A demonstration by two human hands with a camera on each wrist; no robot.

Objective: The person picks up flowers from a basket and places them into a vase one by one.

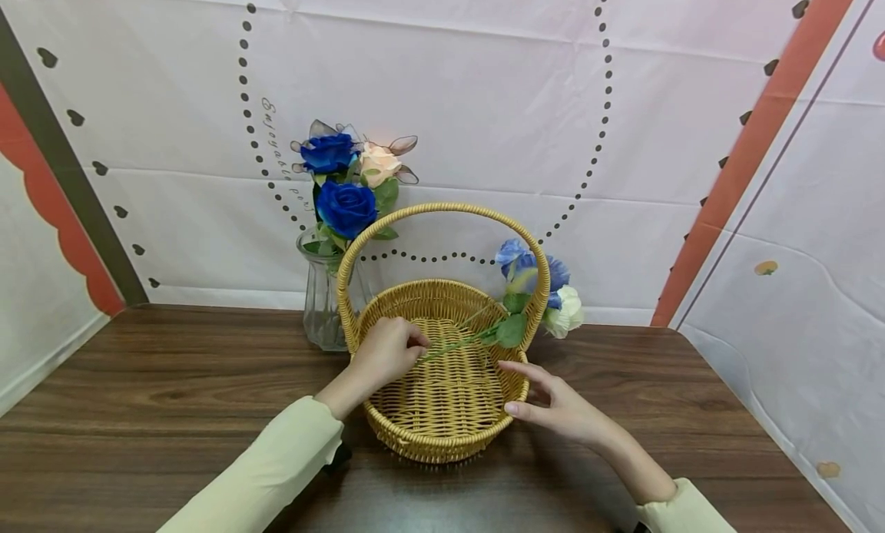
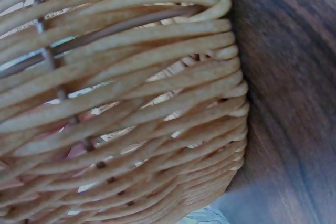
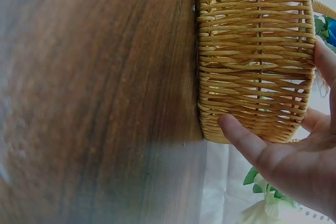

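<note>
A person's left hand (image 1: 389, 350) pinches green flower stems (image 1: 456, 346) inside a round wicker basket (image 1: 442, 442), while the right hand (image 1: 558, 404), fingers spread, touches the basket's side.

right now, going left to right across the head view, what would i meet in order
Red scalloped border → glass vase → left hand pinching a green stem → green leaves over the basket → white flower → coral stripe.

Handle (image 1: 449, 207) arching over basket (image 1: 442, 441), room beneath it, stems (image 1: 470, 339) crossing inside
</note>
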